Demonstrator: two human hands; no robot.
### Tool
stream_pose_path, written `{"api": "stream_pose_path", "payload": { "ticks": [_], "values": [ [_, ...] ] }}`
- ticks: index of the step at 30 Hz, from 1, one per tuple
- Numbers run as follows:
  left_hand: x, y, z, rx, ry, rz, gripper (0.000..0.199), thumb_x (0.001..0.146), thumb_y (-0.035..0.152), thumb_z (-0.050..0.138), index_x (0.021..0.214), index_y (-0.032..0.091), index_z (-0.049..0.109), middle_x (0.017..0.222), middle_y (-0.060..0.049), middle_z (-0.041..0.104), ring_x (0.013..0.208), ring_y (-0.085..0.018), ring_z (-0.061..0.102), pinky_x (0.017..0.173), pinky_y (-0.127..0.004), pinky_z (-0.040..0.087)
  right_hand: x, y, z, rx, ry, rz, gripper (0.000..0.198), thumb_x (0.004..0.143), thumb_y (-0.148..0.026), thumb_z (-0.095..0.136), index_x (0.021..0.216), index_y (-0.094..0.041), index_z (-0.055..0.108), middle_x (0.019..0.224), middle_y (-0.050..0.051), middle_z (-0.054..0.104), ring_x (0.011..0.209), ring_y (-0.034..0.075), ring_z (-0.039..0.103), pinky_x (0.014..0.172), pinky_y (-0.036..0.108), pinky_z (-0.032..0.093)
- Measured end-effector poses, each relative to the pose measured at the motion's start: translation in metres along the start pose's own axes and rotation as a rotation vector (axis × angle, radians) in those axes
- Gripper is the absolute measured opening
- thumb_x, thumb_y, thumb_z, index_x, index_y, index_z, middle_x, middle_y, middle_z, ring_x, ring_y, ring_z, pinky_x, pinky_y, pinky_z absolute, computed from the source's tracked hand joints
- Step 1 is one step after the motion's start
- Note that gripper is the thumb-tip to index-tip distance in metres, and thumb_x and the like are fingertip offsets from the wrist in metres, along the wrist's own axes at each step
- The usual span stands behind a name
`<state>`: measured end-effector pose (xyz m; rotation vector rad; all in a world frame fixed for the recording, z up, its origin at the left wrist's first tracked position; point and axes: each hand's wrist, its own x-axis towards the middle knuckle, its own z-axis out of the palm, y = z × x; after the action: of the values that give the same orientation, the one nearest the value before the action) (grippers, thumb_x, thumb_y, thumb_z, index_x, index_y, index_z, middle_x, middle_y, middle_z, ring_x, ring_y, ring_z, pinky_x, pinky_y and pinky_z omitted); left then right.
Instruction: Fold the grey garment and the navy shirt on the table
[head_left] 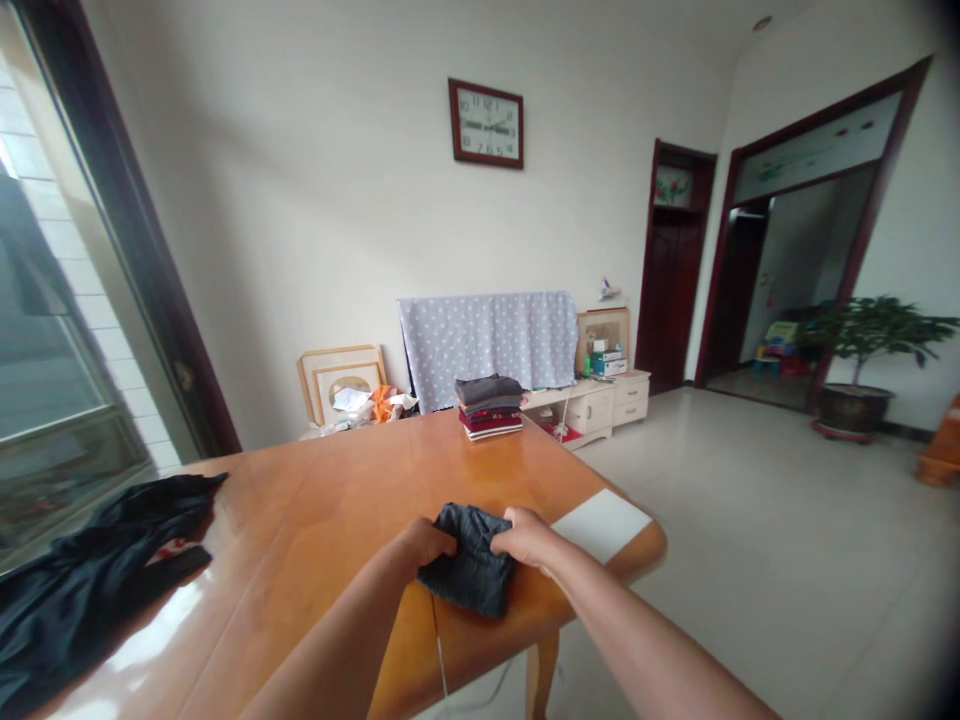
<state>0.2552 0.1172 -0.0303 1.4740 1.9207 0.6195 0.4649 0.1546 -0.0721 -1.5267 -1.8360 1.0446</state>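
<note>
Dark grey cloth (474,570), bunched and ribbed-looking, is in front of me over the near right part of the table (337,500). My left hand (430,540) is clamped on its left side, thumb on top; my right hand (523,537) pinches its upper right edge. Cannot tell whether the cloth's underside rests fully on the wood.

Surface: glossy orange-brown wood, with a seam line running by the cloth. A white sheet (604,525) lies just beyond my right hand, near the rounded right corner. A stack of folded clothes (490,408) stands at the far edge. Dark garments (97,580) lie loosely spread at the left.

Room: polka-dot cover (487,340) and low white cabinet (630,395) behind the stack; wall clock (487,123) above; potted plant (855,345) at far right.

Edges: the cloth's lower hem is near the table's near right edge, inside it. Bare wood shows between cloth and stack, and a wider stretch between my left hand and the dark garments. Pale floor (720,490) extends past the right corner.
</note>
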Motion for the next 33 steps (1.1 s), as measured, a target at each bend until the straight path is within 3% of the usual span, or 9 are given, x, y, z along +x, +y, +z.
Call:
{"api": "stream_pose_path", "payload": {
  "ticks": [4,8,14,17,21,27,30,33],
  "values": [
    [0.007,0.007,0.009,-0.251,-0.108,-0.017,0.021,0.056,0.016,0.067,0.077,0.018,0.069,0.07,-0.003,0.073,0.071,-0.026,0.072,0.056,-0.029,0.053,0.0,0.007,-0.009,0.217,0.049,-0.023,0.029,0.057,-0.022,0.065,0.085,-0.02,0.061,0.072,-0.002,0.064,0.069,0.016,0.057,0.057,0.022,0.036],
    [0.023,0.013,0.018,-0.455,-0.17,-0.016,0.033,0.061,0.02,0.067,0.094,0.017,0.067,0.081,-0.006,0.077,0.078,-0.026,0.074,0.064,-0.032,0.057,0.014,0.012,-0.02,0.295,0.073,-0.04,0.03,0.058,-0.02,0.063,0.088,-0.02,0.058,0.075,-0.002,0.064,0.072,0.016,0.057,0.061,0.022,0.038],
    [0.064,0.02,0.022,-0.917,-0.29,-0.025,0.049,0.06,0.025,0.08,0.106,0.015,0.066,0.095,-0.011,0.077,0.086,-0.027,0.074,0.08,-0.038,0.059,0.048,0.016,-0.044,0.305,-0.081,-0.082,0.029,0.057,-0.018,0.064,0.084,-0.02,0.057,0.071,-0.004,0.061,0.07,0.014,0.056,0.06,0.022,0.037],
    [0.091,0.024,0.026,-0.98,-0.34,-0.05,0.047,0.059,0.022,0.08,0.103,0.015,0.066,0.092,-0.011,0.077,0.081,-0.027,0.074,0.078,-0.041,0.059,0.071,0.023,-0.058,0.35,-0.163,-0.071,0.03,0.057,-0.02,0.067,0.085,-0.02,0.057,0.072,-0.004,0.061,0.07,0.015,0.057,0.058,0.022,0.038],
    [0.131,0.033,0.041,-1.033,-0.185,0.003,0.053,0.059,0.013,0.075,0.109,0.018,0.061,0.084,-0.005,0.075,0.072,-0.023,0.072,0.069,-0.037,0.058,0.112,0.036,-0.071,0.484,-0.146,0.028,0.035,0.062,-0.026,0.069,0.095,-0.021,0.058,0.08,0.0,0.067,0.072,0.018,0.062,0.058,0.025,0.043],
    [0.183,0.058,0.069,-1.083,-0.021,0.077,0.078,0.064,0.008,0.066,0.137,0.027,0.047,0.086,-0.001,0.071,0.063,-0.017,0.067,0.06,-0.03,0.055,0.185,0.052,-0.087,0.451,0.086,0.04,0.032,0.062,-0.026,0.071,0.092,-0.019,0.062,0.085,0.004,0.072,0.078,0.02,0.066,0.066,0.027,0.047],
    [0.206,0.07,0.078,-1.04,0.018,0.124,0.074,0.068,0.01,0.064,0.137,0.028,0.048,0.085,0.0,0.07,0.061,-0.016,0.065,0.058,-0.028,0.054,0.218,0.057,-0.093,0.459,0.126,0.014,0.031,0.062,-0.023,0.07,0.093,-0.019,0.064,0.084,0.004,0.073,0.077,0.021,0.067,0.067,0.028,0.048],
    [0.232,0.077,0.085,-0.944,0.129,0.173,0.058,0.07,0.012,0.06,0.126,0.025,0.056,0.083,0.0,0.07,0.062,-0.015,0.064,0.06,-0.027,0.053,0.246,0.062,-0.096,0.475,0.162,-0.017,0.032,0.064,-0.021,0.068,0.096,-0.019,0.065,0.084,0.003,0.074,0.076,0.02,0.068,0.067,0.027,0.049]
  ]
}}
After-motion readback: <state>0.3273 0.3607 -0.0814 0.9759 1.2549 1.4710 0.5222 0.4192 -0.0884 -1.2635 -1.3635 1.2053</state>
